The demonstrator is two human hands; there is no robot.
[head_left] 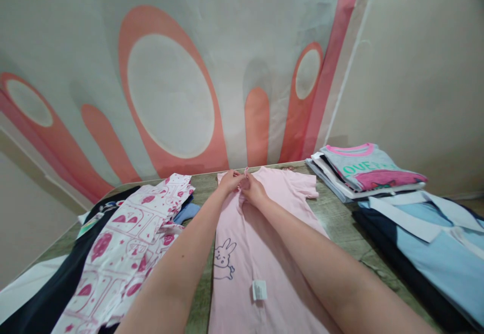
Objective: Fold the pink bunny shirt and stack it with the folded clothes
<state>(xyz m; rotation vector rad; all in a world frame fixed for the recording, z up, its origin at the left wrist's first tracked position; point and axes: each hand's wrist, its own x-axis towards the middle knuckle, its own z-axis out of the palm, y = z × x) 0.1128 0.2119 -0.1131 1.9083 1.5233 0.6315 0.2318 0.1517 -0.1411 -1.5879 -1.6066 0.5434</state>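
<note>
Pink and bunny-printed, the short-sleeved top (264,248) lies on the wood-grain tabletop (336,223), stretching back from the grip. The left hand (231,180) and right hand (254,190) meet at its far end, fingertips of both pinching it near the neck. Below the grip shows a white label (259,290). Leftward lies a pink-and-white printed garment (113,243); rightward, a grey T-shirt (372,168) tops folded clothes (328,175).

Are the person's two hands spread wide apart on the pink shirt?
No, the left hand and right hand pinch the pink shirt close together near its top edge.
</note>
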